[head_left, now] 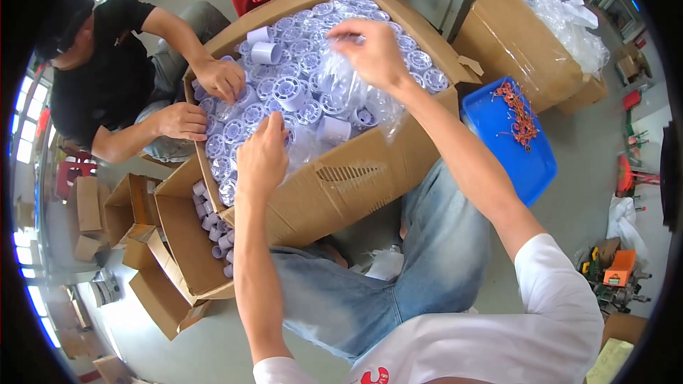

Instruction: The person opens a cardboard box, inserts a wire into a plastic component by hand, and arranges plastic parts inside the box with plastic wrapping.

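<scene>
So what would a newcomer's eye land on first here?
The big cardboard box at centre, packed with pale lilac plastic spools. The person's right hand pinches a clear plastic bag above them, the left hand rests at the near edge. A bright blue tray sits to the right.

My left hand (262, 156) covers the white spools (299, 85) beneath it, so I cannot tell whether its fingers grip one. My right hand (370, 53) is blurred where it pinches the clear plastic liner (356, 96). The large cardboard box (341, 185) hides its lower layers. The red tangle on the blue tray (498, 135) is too small to identify.
</scene>
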Demonstrator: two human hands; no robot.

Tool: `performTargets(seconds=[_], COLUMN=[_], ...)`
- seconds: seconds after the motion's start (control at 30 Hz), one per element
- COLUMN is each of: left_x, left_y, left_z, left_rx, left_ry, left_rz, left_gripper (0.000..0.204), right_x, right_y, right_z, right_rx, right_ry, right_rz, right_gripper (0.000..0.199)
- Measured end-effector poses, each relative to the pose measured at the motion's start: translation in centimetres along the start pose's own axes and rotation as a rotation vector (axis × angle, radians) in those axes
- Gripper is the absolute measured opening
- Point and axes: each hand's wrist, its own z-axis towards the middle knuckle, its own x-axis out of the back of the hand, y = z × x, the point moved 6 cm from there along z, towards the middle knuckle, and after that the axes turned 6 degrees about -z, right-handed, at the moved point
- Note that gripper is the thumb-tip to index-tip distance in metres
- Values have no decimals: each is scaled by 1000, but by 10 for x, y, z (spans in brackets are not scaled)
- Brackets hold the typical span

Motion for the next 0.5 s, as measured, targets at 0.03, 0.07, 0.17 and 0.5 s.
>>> performTargets(seconds=[0.03,0.07,0.17,0.5], left_x=[0,3,8,29], left_y=[4,11,3,18], left_z=[0,-1,0,0], left_rx=[-3,-21,-60,-38], left_ry=[-4,20,55,212], left_rz=[-5,-57,-88,-86], left_gripper=[9,12,19,23], right_x=[-7,-3,8,125], right_y=[4,2,-10,56], right_z=[2,2,-3,-4], right_rx=[-67,-12,81,-215], right_ry=[-79,-29,37,6], right_rz=[-2,6,-33,-455], right_gripper=[13,11,12,23])
